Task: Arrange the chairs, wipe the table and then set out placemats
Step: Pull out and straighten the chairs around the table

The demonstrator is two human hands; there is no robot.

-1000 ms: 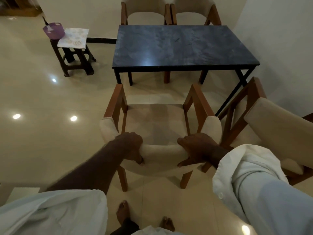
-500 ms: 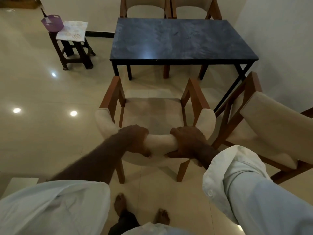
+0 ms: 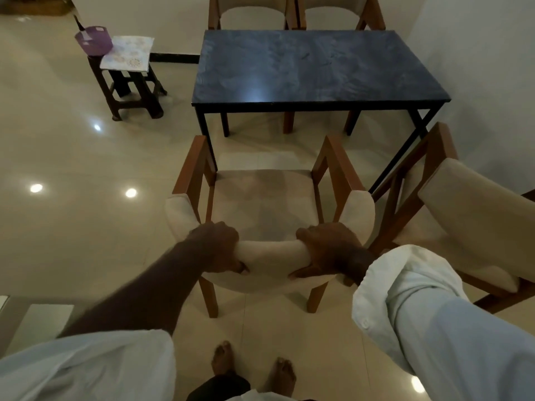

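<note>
- Gripping the padded backrest of the near chair (image 3: pixel 260 198), the left hand (image 3: pixel 215 247) and the right hand (image 3: pixel 330 250) each curl their fingers over its top edge. The chair stands on the floor facing the table (image 3: pixel 312 62), its seat short of the tabletop's near edge.
- Its left armrest (image 3: pixel 189 166) lines up almost exactly with the table's near-left leg (image 3: pixel 204 128). A straight push could knock wood against metal and jolt the table.
- The second chair (image 3: pixel 469 215) sits angled just beside it on the right. Any swing that way could snag the two frames together.
- Bare feet (image 3: pixel 221 360) stand close behind the rear legs (toes look like the likeliest casualty), so a backward drag or a careless set-down could catch them.
- The tile floor is glossy, so the legs may skid or scrape if shoved rather than lifted.
- The placemats (image 3: pixel 127 53) and a purple tub (image 3: pixel 94 40) wait on a stool (image 3: pixel 127 88) well to the left, probably out of harm's way.
</note>
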